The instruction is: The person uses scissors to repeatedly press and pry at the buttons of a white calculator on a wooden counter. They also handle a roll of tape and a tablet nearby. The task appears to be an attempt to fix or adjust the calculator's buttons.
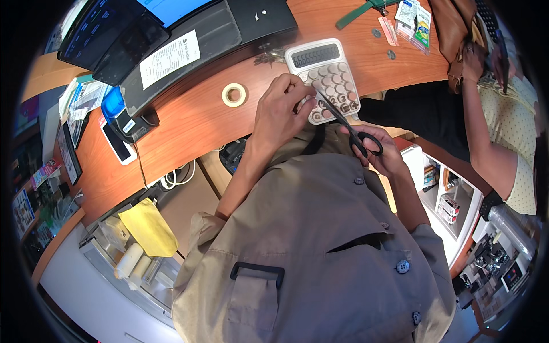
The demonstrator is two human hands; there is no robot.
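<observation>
My right hand (390, 155) grips a pair of scissors (342, 118) by its black loop handles, at the desk's near edge. The blades point up and left, with their tips close to the fingers of my left hand (279, 110). Those fingers are curled in toward the thumb in a pinch; whatever they hold is too small or hidden to make out. Beneath the blades lies a white calculator (297, 50) with round keys, partly covered by my left fingers. A roll of pale tape (234, 86) rests flat on the desk, left of my left hand.
On the wooden desk (189, 114), a paper receipt (170, 59) lies on a black box below a monitor (117, 43). A phone (118, 144) is at the left. Another person's arm (485, 128) and a brown bag (452, 26) are at the right. Coins and small packets lie at the back right.
</observation>
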